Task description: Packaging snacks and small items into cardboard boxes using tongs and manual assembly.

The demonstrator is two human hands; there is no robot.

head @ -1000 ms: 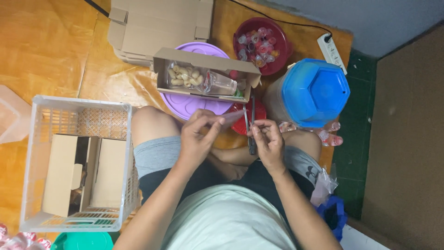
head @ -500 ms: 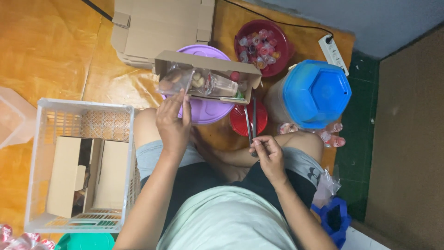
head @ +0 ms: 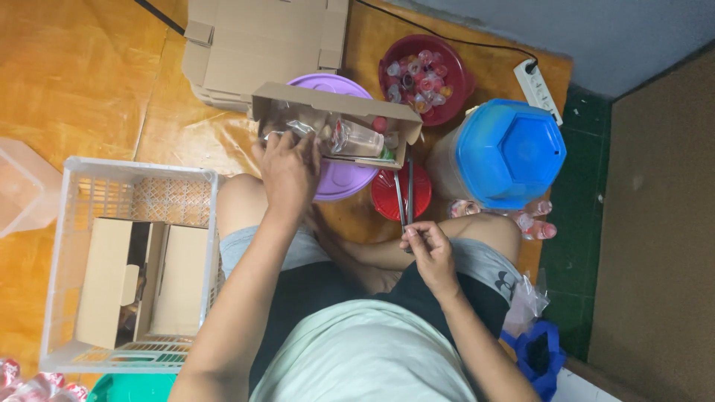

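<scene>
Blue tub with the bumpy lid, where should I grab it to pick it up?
Take the blue tub by its pale side wall just under the lid, both hands coming in from opposite sides. The lid is wide and flat on top, with no handle showing, so pinching from above would likely slip.

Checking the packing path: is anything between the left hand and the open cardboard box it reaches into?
Nothing visible. The left hand is already at the box, over its near edge, touching a clear packet inside.

The left hand [head: 287,173] hides what its fingers [head: 277,145] press inside the cardboard box [head: 331,104].
</scene>
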